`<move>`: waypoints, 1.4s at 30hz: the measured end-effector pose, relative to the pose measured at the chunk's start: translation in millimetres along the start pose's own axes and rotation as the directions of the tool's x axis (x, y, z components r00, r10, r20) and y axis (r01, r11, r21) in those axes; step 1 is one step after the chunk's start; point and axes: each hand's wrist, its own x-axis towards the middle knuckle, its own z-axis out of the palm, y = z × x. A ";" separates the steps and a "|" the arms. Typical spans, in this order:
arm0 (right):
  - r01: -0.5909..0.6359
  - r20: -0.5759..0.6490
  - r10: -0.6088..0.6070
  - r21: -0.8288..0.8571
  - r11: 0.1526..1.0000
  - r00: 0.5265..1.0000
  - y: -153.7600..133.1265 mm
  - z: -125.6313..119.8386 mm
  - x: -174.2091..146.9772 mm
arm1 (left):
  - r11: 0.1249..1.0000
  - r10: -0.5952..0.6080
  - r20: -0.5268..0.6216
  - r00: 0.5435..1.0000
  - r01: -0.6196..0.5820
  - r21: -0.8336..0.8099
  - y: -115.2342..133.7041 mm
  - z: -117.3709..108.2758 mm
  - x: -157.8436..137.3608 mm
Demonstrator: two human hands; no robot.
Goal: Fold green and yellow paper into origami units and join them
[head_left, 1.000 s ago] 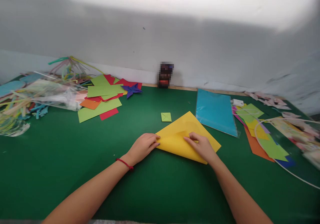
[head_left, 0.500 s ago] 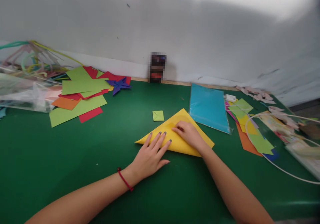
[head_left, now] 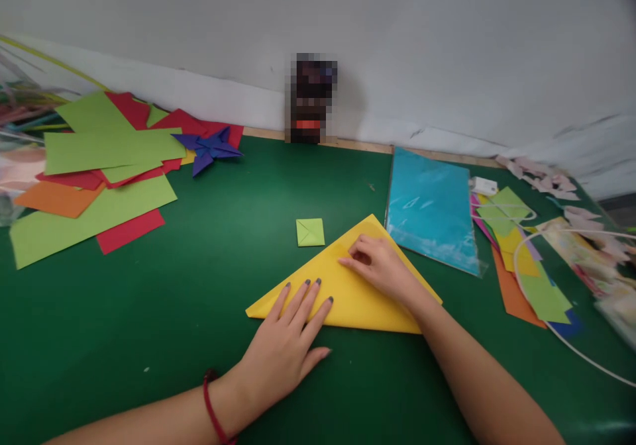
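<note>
A sheet of yellow paper (head_left: 358,299) lies folded into a large triangle on the green table, with its fold nearest me. My left hand (head_left: 288,339) is flat over the left part of the triangle, fingers spread and pressing on it. Upon the upper middle of the sheet rests my right hand (head_left: 380,266), its fingers curled in and the thumb along the paper; nothing shows in them. Just beyond the triangle's left slope is a small folded green paper square (head_left: 310,232).
Loose coloured paper sheets (head_left: 99,206) and a purple folded star (head_left: 209,150) lie at the left. A blue pack in clear film (head_left: 430,213) sits behind the triangle. More papers (head_left: 517,253) and a white cable (head_left: 519,279) are at the right. A pixelated upright object (head_left: 311,100) leans on the wall.
The view has shifted closer and tilted down. The triangle's left corner, raised before, now lies flatter. My left hand stays spread on it, and my right hand stays curled on the paper.
</note>
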 end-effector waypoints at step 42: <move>-0.034 -0.127 0.024 -0.074 0.997 0.992 0.5 6.9 7.3 | 0.998 0.045 -0.026 0.999 -0.043 0.050 -11.1 2.8 11.1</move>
